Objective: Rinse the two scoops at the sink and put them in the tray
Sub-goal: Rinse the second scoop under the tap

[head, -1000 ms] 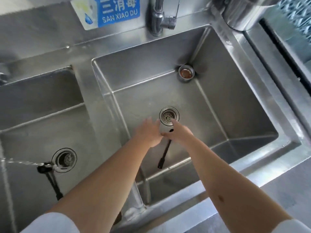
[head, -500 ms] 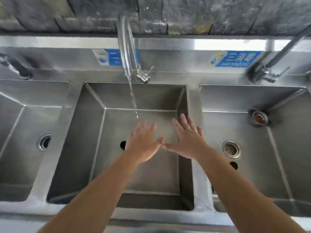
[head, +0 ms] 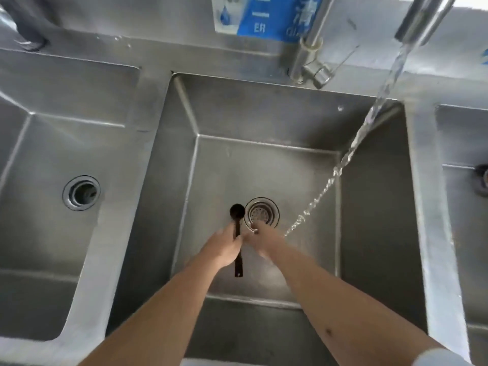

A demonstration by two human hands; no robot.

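Left hand (head: 224, 247) clamped on black scoop (head: 237, 233), bowl beside drain (head: 261, 213), low in middle sink (head: 375, 207). Right hand (head: 264, 240) touching it, grip unclear (second scoop unseen). Water stream (head: 351, 149) lands right: shift scoop under it, rotate bowl.

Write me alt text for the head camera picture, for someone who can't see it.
Two bare hands meet low in the middle steel sink basin; the left hand grips a black scoop beside the drain, and the right hand sits close against it. Water streams in from the tap at upper right.
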